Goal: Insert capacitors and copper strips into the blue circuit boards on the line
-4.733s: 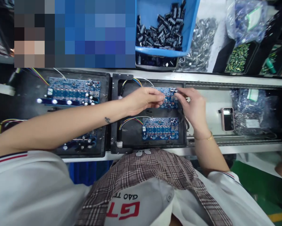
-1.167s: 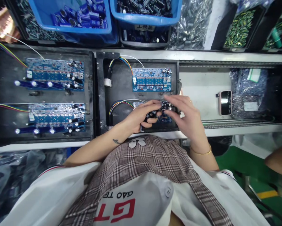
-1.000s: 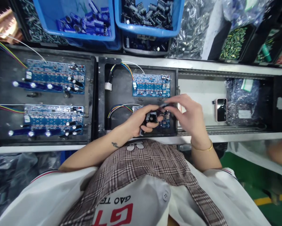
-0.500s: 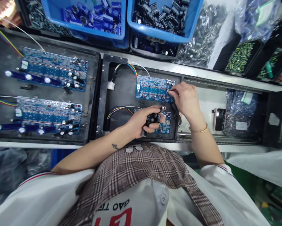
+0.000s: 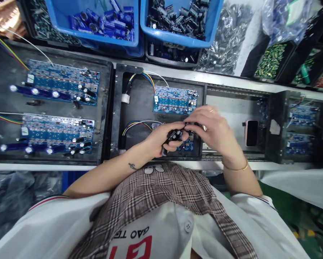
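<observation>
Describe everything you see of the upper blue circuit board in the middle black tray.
The blue, rectangular circuit board lies face up and slightly skewed in the black tray. Its glossy surface carries pale, dense small parts, with reddish lines running lengthwise. Small black cylindrical parts cluster near its upper right corner. A white label sits at its left end, where multicoloured wires meet it. The right hand is close by; contact is unclear.

White shirt (image 5: pixel 61 223): red-striped sleeves (image 5: pixel 48 200), red and black lettering (image 5: pixel 131 246). Apron (image 5: pixel 161 190): brown plaid. Right hand (image 5: pixel 212 126): ring (image 5: pixel 211 110). Right wrist (image 5: pixel 232 158): gold-coloured bracelet (image 5: pixel 236 169). Left forearm (image 5: pixel 107 172): tattoo (image 5: pixel 133 166).
</observation>
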Motion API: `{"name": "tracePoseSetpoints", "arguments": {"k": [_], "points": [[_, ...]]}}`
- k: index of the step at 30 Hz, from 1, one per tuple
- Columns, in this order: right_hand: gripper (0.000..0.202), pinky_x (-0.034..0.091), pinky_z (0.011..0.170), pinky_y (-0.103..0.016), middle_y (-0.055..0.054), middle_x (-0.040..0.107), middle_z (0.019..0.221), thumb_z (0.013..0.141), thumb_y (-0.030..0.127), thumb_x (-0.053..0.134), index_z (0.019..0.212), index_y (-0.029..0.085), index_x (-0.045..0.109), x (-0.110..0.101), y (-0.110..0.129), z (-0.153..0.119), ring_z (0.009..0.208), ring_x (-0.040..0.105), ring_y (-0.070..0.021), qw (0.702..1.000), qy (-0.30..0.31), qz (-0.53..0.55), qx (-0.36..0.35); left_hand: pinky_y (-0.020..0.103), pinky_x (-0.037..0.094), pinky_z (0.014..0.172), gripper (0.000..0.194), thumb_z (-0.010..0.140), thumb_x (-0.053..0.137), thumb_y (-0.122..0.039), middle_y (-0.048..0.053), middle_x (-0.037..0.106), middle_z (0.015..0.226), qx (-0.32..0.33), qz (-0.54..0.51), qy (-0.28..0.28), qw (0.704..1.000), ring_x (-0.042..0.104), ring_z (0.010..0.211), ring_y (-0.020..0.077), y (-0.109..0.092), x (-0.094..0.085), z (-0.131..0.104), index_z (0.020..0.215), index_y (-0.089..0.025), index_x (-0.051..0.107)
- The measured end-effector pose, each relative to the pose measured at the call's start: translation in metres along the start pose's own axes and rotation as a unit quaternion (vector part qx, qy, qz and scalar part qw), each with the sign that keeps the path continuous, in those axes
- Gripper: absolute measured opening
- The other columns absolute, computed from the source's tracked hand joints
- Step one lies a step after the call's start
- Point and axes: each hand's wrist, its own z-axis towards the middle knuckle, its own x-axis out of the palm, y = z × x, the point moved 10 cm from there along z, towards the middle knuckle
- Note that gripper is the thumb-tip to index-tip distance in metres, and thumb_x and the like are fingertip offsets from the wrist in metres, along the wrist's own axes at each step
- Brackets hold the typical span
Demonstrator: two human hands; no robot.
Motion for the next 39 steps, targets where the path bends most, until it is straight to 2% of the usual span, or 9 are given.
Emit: {"name": "tracePoseSetpoints", "arguments": {"k": [4, 9, 15, 19, 24, 28, 32, 35, 39], "points": [[0.017, 0.04, 0.103, -0.048, -0.003, 0.073, 0.098, 0.094, 0.028, 0.057, 0.106, 0.027, 0.069, -0.002, -0.037, -0.006, 0.103, 0.061, -0.0251, 0.991, -0.061, -0.077, 0.095, 0.012, 0.015, 0.03, 0.023, 0.092, 0.05, -0.026, 0.0, 0.056, 0.07, -0.016, 0.008, -0.028, 0.999, 0.035, 0.037, 0.0039, 0.005, -0.006, 0.002, 0.111, -0.015, 0.06], [0.019, 0.037, 0.104, -0.051, -0.003, 0.072, 0.098, 0.091, 0.023, 0.055, 0.103, 0.027, 0.069, 0.019, -0.069, -0.001, 0.103, 0.059, -0.026, 0.986, -0.046, -0.103, 0.119, 0.013, 0.016, 0.03, 0.023, 0.089, 0.041, -0.024, 0.004, 0.058, 0.071, -0.029, -0.01, -0.015, 0.999, 0.035, 0.037, 0.0056, 0.01, -0.011, 0.004, 0.1, -0.014, 0.059], [0.018, 0.032, 0.111, -0.052, -0.003, 0.072, 0.095, 0.093, 0.025, 0.054, 0.1, 0.026, 0.07, 0.021, -0.065, 0.0, 0.097, 0.061, -0.024, 0.986, -0.034, -0.124, 0.111, 0.011, 0.016, 0.03, 0.02, 0.096, 0.047, -0.028, 0.002, 0.056, 0.071, -0.016, -0.01, -0.04, 0.999, 0.036, 0.039, 0.0036, 0.008, -0.012, 0.002, 0.096, -0.013, 0.06], [0.02, 0.029, 0.115, -0.055, -0.003, 0.072, 0.097, 0.095, 0.025, 0.05, 0.101, 0.025, 0.069, 0.022, -0.06, 0.0, 0.096, 0.063, -0.0228, 0.984, -0.032, -0.14, 0.11, 0.009, 0.016, 0.031, 0.016, 0.094, 0.053, -0.021, 0.001, 0.052, 0.074, 0.003, -0.034, -0.078, 0.996, 0.036, 0.042, 0.0017, 0.003, -0.015, 0.001, 0.098, -0.01, 0.065], [0.024, 0.027, 0.118, -0.056, -0.001, 0.071, 0.099, 0.099, 0.024, 0.046, 0.107, 0.029, 0.069, 0.029, -0.052, 0.004, 0.103, 0.061, -0.0217, 0.983, -0.017, -0.174, 0.056, 0.009, 0.016, 0.03, 0.017, 0.09, 0.057, -0.013, 0.002, 0.053, 0.077, 0.019, -0.051, -0.11, 0.992, 0.04, 0.046, 0.0014, 0.0, -0.022, 0.001, 0.101, -0.009, 0.069], [0.023, 0.026, 0.119, -0.054, -0.001, 0.071, 0.098, 0.1, 0.028, 0.048, 0.11, 0.029, 0.069, 0.028, -0.048, 0.001, 0.104, 0.06, -0.0207, 0.981, -0.032, -0.187, 0.045, 0.008, 0.018, 0.03, 0.018, 0.093, 0.058, -0.021, 0.001, 0.05, 0.076, 0.02, -0.052, -0.103, 0.993, 0.039, 0.046, 0.001, 0.002, -0.022, 0.003, 0.095, -0.008, 0.07], [0.026, 0.031, 0.115, -0.052, -0.002, 0.072, 0.109, 0.097, 0.032, 0.055, 0.121, 0.029, 0.064, 0.005, -0.022, -0.012, 0.109, 0.061, -0.0214, 0.985, -0.089, -0.126, 0.072, 0.008, 0.018, 0.029, 0.024, 0.096, 0.056, -0.028, 0.0, 0.047, 0.074, 0.01, -0.051, -0.083, 0.995, 0.037, 0.044, 0.0006, 0.005, -0.018, 0.005, 0.088, -0.008, 0.066], [0.018, 0.034, 0.114, -0.05, -0.001, 0.074, 0.102, 0.095, 0.035, 0.059, 0.109, 0.029, 0.068, 0.001, -0.006, -0.016, 0.105, 0.064, -0.0212, 0.994, -0.065, -0.063, 0.068, 0.009, 0.017, 0.029, 0.025, 0.095, 0.056, -0.029, 0.0, 0.047, 0.074, 0.004, -0.041, -0.06, 0.997, 0.037, 0.044, 0.0011, 0.005, -0.011, 0.006, 0.079, -0.01, 0.06], [0.017, 0.028, 0.115, -0.056, -0.004, 0.073, 0.1, 0.096, 0.031, 0.055, 0.103, 0.026, 0.07, -0.006, -0.04, -0.01, 0.109, 0.061, -0.0253, 0.978, -0.097, -0.127, 0.137, 0.009, 0.017, 0.029, 0.017, 0.093, 0.052, -0.024, 0.001, 0.049, 0.077, -0.011, -0.023, -0.056, 0.998, 0.039, 0.044, 0.0021, 0.006, -0.01, 0.007, 0.09, -0.01, 0.062]]}}
